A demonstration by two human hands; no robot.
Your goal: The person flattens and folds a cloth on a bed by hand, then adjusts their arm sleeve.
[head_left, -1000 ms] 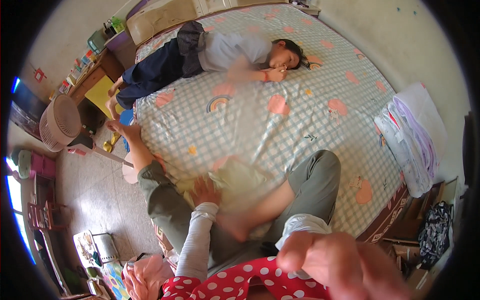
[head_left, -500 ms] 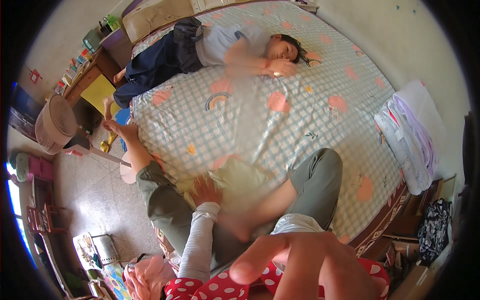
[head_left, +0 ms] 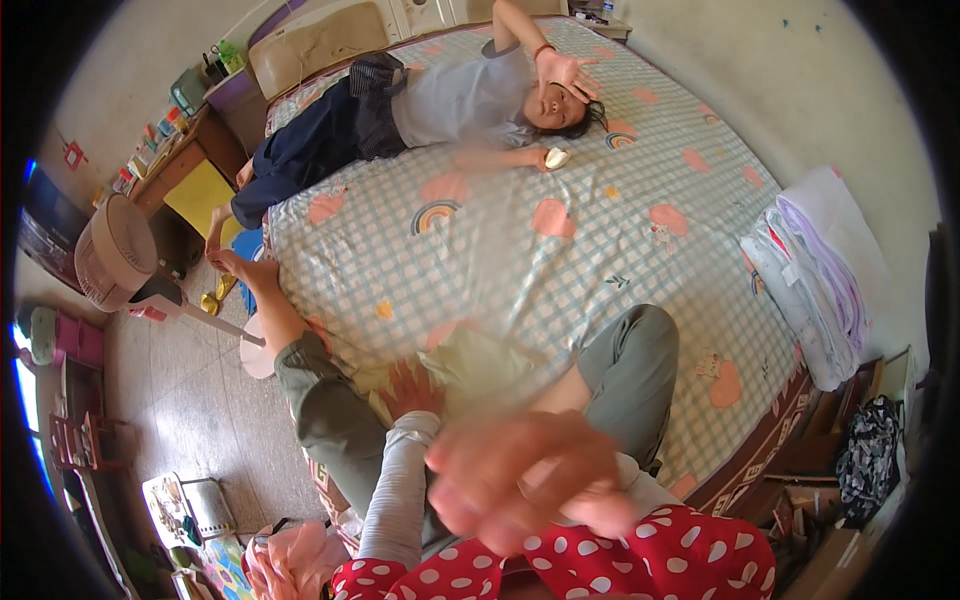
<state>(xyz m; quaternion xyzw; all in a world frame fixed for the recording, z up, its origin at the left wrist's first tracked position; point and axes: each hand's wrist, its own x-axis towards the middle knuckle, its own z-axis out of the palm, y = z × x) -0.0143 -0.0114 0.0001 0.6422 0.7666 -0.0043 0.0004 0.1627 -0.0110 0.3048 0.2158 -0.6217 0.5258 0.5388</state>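
My left hand (head_left: 412, 388) lies flat with its fingers spread on a pale yellow-green cloth (head_left: 480, 362) between my legs on the bed. The checked bedsheet (head_left: 520, 275) under it carries peach spots and rainbows. Close to the camera, in front of my red polka-dot clothing (head_left: 690, 540), hovers my right hand (head_left: 530, 470). It is smeared by motion, and I cannot make out how its fingers are set or whether they hold anything. Grey-white sleeves (head_left: 398, 490) cover my forearms.
Across the bed lies another person (head_left: 450, 100), one palm raised by the head, the other hand on a small white object (head_left: 557, 158). A fan (head_left: 118, 250) stands at the left. Folded bedding (head_left: 810, 275) is stacked at the right edge. Pink cloth (head_left: 295, 562) lies at lower left.
My right hand has drawn up and left from the lower edge, turning over. My left hand has stayed put. The other person has rolled onto the back and lifted one hand.
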